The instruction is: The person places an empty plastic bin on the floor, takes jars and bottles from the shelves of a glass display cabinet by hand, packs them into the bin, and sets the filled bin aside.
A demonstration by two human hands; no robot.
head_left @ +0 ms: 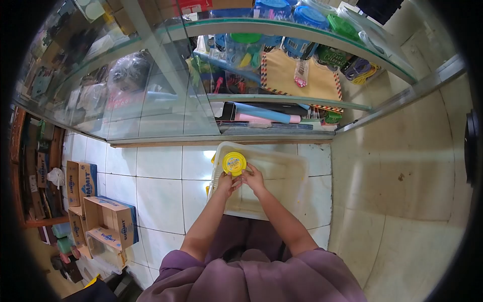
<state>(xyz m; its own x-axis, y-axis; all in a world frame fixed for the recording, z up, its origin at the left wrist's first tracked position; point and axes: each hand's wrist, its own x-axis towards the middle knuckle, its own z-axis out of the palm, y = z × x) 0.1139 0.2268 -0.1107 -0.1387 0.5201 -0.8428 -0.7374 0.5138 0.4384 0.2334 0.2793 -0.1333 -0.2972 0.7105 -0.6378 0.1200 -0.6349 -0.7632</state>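
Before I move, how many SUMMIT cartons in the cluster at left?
3 visible: the rear carton, the front-right carton with its open top showing, and the front-left carton, partly covered beside it. More could be hidden behind.

one yellow container [234, 163], one plastic bin [282, 194], one white bag [56, 177], at least three cardboard boxes [127, 224]

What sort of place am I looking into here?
Probably a small stationery shop or its stockroom: a glass display cabinet holds a brown envelope with a striped border and lidded plastic jars, and open cardboard boxes stand on the tiled floor.
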